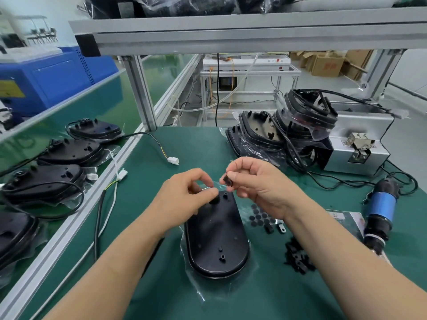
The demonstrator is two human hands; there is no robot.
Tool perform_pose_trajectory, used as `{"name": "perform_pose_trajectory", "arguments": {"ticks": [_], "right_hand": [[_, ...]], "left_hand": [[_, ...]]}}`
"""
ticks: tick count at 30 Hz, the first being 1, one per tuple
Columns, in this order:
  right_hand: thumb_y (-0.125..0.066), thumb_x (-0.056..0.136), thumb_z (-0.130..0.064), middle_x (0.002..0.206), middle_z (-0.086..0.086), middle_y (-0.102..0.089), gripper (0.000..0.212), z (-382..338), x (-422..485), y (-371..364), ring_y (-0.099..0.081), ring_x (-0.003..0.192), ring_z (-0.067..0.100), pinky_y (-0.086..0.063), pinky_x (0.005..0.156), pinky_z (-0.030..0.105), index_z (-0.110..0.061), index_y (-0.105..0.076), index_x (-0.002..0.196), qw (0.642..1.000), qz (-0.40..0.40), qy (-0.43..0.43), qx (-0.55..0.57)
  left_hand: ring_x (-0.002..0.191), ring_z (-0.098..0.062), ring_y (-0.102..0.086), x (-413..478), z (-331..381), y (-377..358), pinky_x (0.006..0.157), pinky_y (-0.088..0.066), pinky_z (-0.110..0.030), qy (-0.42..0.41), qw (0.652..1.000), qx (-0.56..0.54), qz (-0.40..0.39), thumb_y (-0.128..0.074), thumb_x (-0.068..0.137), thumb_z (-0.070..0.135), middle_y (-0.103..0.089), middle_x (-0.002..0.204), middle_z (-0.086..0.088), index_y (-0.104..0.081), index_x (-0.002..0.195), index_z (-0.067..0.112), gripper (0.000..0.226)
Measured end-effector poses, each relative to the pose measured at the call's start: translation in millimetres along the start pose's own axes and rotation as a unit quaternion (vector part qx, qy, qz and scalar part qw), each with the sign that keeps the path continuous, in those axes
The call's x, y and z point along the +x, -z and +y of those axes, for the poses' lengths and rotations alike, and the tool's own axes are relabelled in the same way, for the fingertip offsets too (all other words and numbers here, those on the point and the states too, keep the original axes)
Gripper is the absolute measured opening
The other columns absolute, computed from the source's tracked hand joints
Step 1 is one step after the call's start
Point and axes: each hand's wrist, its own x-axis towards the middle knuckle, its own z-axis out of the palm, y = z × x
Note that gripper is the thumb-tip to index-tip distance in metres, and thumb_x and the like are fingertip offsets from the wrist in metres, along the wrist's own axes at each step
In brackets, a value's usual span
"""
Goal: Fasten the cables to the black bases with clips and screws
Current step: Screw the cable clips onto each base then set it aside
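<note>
As L hand (184, 195) hides base (217, 241) top, grip unclear, R hand (256, 183) pinches clip (228, 180).

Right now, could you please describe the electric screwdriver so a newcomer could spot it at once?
On the green mat, look to the far right, beyond the right hand. The black electric screwdriver lies there; only it wears a blue band.

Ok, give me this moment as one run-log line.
right hand pinches small black plastic clip | left hand above black oval plastic base, grip unclear | blue electric screwdriver lying at right, untouched
</note>
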Motion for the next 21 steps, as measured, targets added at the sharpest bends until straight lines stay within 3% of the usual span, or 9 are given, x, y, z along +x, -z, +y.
{"name": "perform_pose_trajectory", "arguments": {"ticks": [4, 9, 12, 15, 17, 21], "right_hand": [[-0.061, 0.092, 0.004, 0.08, 0.009, -0.072, 0.014, 10, 15, -22, -0.064, 0.066, 0.013, -0.047, 0.059, 0.019, -0.009, -0.059, 0.088, 0.999, 0.024, 0.034, -0.003], [-0.066, 0.088, 0.008, 0.081, 0.019, -0.07, 0.016, 20, 23, -40, -0.063, 0.073, 0.02, -0.052, 0.071, 0.029, -0.008, -0.061, 0.086, 0.988, 0.077, 0.115, -0.072], [-0.069, 0.086, 0.004, 0.087, 0.024, -0.071, 0.016, 27, 22, -44, -0.062, 0.076, 0.023, -0.052, 0.076, 0.034, -0.012, -0.064, 0.085, 0.974, 0.109, 0.145, -0.135], [-0.07, 0.088, -0.003, 0.085, 0.014, -0.073, 0.015, 31, 21, -38, -0.064, 0.076, 0.023, -0.053, 0.075, 0.033, -0.017, -0.067, 0.085, 0.963, 0.118, 0.149, -0.189], [-0.07, 0.089, -0.006, 0.079, 0.0, -0.07, 0.013, 32, 19, -32, -0.06, 0.072, 0.01, -0.049, 0.072, 0.025, -0.019, -0.068, 0.087, 0.949, 0.109, 0.16, -0.248], [-0.067, 0.091, -0.004, 0.086, -0.012, -0.069, 0.012, 29, 15, -24, -0.062, 0.08, -0.001, -0.047, 0.078, 0.012, -0.013, -0.071, 0.099, 0.9, 0.063, 0.224, -0.368]], "left_hand": [[0.051, -0.008, -0.044, -5, 3, -6, 0.041, -0.028, -0.014, 0.106, 0.975, -0.197, 0.014, -0.079, 0.078, 0.023, -0.058, 0.063, 0.004, -0.071, 0.077, 0.018, 0.009], [0.055, -0.017, -0.043, -1, 1, -10, 0.039, -0.027, -0.019, 0.149, 0.949, -0.257, 0.107, -0.08, 0.075, 0.013, -0.055, 0.057, -0.006, -0.069, 0.08, 0.004, 0.015], [0.051, -0.018, -0.047, -2, 0, -14, 0.037, -0.029, -0.018, 0.139, 0.945, -0.253, 0.153, -0.08, 0.073, 0.009, -0.059, 0.053, -0.007, -0.07, 0.074, 0.006, 0.011], [0.053, -0.021, -0.057, -4, -2, -16, 0.039, -0.032, -0.021, 0.118, 0.95, -0.225, 0.182, -0.08, 0.074, 0.012, -0.065, 0.055, -0.006, -0.072, 0.068, 0.015, 0.011], [0.054, -0.019, -0.065, -5, -3, -16, 0.039, -0.033, -0.021, 0.113, 0.956, -0.201, 0.182, -0.079, 0.076, 0.012, -0.067, 0.056, -0.003, -0.072, 0.067, 0.017, 0.012], [0.047, -0.008, -0.057, 0, -4, -13, 0.035, -0.031, -0.016, 0.165, 0.931, -0.297, 0.132, -0.074, 0.076, 0.0, -0.062, 0.055, -0.002, -0.067, 0.074, 0.006, 0.01]]}}
